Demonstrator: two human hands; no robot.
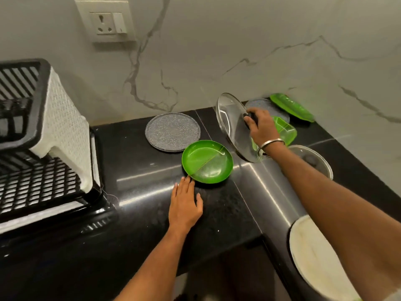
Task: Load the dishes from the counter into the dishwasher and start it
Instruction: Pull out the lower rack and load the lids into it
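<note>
Head view, looking down on a black counter point(134, 187) set against a marbled wall point(238, 51). Right hand point(263, 129) curled round the dark knob point(249, 117) of a glass lid point(233, 127), lid tilted steeply on edge and lifted above the counter, a metal bangle point(271, 144) at the wrist. Left hand point(186, 205) flat on the counter, fingers straight and relaxed, gripping nothing, fingertips just touching the near rim of a round green plate point(207, 161) with a divider across its middle. Behind that plate, a grey speckled plate point(173, 132) lying flat near the wall. Partly hidden behind the lid and right hand, a clear green box point(284, 129) and a second grey speckled plate point(264, 105); further back by the wall, a long green tray point(291, 107). To the right of the right forearm, another glass lid point(312, 159) lying flat, partly covered by the arm. At the lower right edge, a large white round dish point(312, 257), half hidden under the arm. At the left, a black slatted rack point(23, 118) standing on the counter with a white knitted cloth point(65, 131) draped over its corner. On the wall above, a white socket and switch plate point(106, 21). No dishwasher in sight
</note>
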